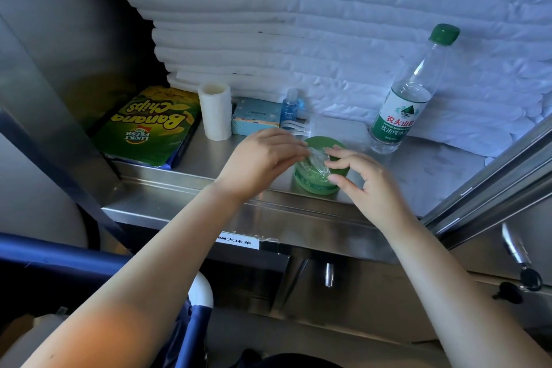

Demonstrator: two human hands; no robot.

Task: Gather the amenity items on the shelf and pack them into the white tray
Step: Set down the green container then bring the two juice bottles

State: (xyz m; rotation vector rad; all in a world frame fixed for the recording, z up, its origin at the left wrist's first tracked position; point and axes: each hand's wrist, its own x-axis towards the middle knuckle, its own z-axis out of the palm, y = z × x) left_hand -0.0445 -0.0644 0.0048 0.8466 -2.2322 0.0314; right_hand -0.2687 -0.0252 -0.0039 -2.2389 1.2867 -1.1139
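Stainless steel shelf, with both hands meeting over a green jar that stands close to the front edge, about midway along. A crinkled clear film covers the jar's top.

The left hand reaches in with its fingers nearly straight and held together, their tips on the film. Its thumb is hidden underneath, so I cannot tell whether that grip is pinched together or only touching. The right hand has its grip drawn together. Its thumb and forefinger pinch the film at the jar's near right side, and the other fingers are loosely curled and clear of it.

Just behind the jar lies a flat translucent white tray. To its left, along the back of the shelf, are:
- a small blue bottle
- a light blue box
- an upright white roll

A green bag of banana chips lies flat at the shelf's left end. A water bottle with a green cap stands toward the right and tilts back against stacked white linens.
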